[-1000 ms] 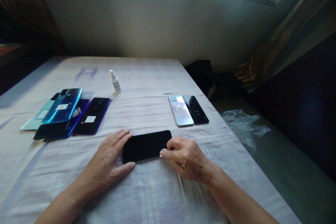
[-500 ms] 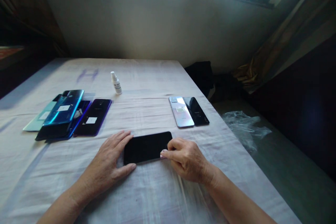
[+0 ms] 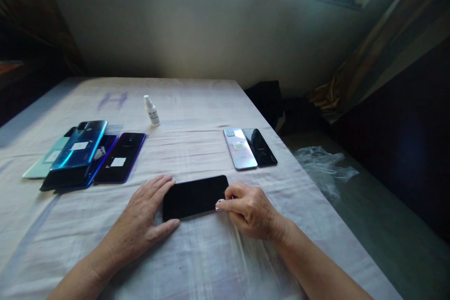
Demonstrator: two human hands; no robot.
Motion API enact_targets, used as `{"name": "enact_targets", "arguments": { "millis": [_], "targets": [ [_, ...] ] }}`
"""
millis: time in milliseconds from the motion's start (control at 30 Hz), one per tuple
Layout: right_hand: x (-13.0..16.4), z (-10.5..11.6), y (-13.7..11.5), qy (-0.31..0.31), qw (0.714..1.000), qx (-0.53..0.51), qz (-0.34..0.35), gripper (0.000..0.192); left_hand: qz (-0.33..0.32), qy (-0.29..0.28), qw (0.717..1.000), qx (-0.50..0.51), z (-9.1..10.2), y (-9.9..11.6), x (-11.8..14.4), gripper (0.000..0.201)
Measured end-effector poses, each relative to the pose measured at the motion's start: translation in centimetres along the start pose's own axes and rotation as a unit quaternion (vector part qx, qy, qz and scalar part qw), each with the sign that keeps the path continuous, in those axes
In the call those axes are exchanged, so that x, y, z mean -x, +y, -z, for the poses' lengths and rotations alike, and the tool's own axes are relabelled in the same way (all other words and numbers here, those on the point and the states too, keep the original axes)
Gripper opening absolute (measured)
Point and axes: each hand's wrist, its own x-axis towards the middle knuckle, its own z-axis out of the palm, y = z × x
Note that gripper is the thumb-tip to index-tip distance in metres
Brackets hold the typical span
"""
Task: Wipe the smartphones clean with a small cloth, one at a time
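1. My left hand [image 3: 140, 218] lies flat on the counter [image 3: 197, 253], spread wide, fingers and thumb bracketing the left end of the black phone [image 3: 194, 196]; this grip clamps nothing, it only steadies.
2. My right hand [image 3: 248, 211] is pinched narrow at the phone's right end, thumb and forefinger closed on its lower corner; whether something thin sits between them I cannot tell.
3. The phone lies face-up and flat on the cloth-covered counter, near its front edge, between my two hands.
4. To do this well, I judge the left hand should press lightly so the phone cannot slide, while the right works only at the corner, kept low.
5. The one container is a small white spray bottle [image 3: 152, 110], upright, cap on, well behind the phone; its contents do not show.
6. Stacked phones [image 3: 75, 154] lie to the left, and two more phones [image 3: 249, 147] side by side to the right.
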Motion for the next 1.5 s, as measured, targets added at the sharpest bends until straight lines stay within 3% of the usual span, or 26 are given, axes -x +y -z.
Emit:
{"name": "enact_targets", "arguments": {
  "millis": [500, 700, 1033, 1333, 1500],
  "targets": [
    [0.3, 0.3, 1.5, 0.089, 0.995, 0.020, -0.047, 0.030, 0.001, -0.002, 1.000, -0.005, 0.3, -0.1, 0.2, 0.080],
    [0.7, 0.5, 1.9, 0.033, 0.997, 0.037, -0.051, 0.033, 0.002, 0.000, 1.000, 0.012, 0.3, -0.6, 0.2, 0.072],
    [1.2, 2.8, 1.7, -0.095, 0.990, -0.084, -0.068, 0.029, 0.000, 0.005, 1.000, 0.016, -0.2, -0.7, 0.3, 0.073],
    [1.3, 2.3, 2.3, -0.060, 0.982, -0.158, -0.088, 0.032, -0.012, 0.004, 1.000, 0.011, 0.2, -0.8, 0.2, 0.072],
    [1.4, 2.1, 2.6, -0.032, 0.988, -0.128, -0.078, 0.029, -0.003, 0.009, 1.000, 0.012, -0.2, -0.8, 0.3, 0.073]
  ]
}}
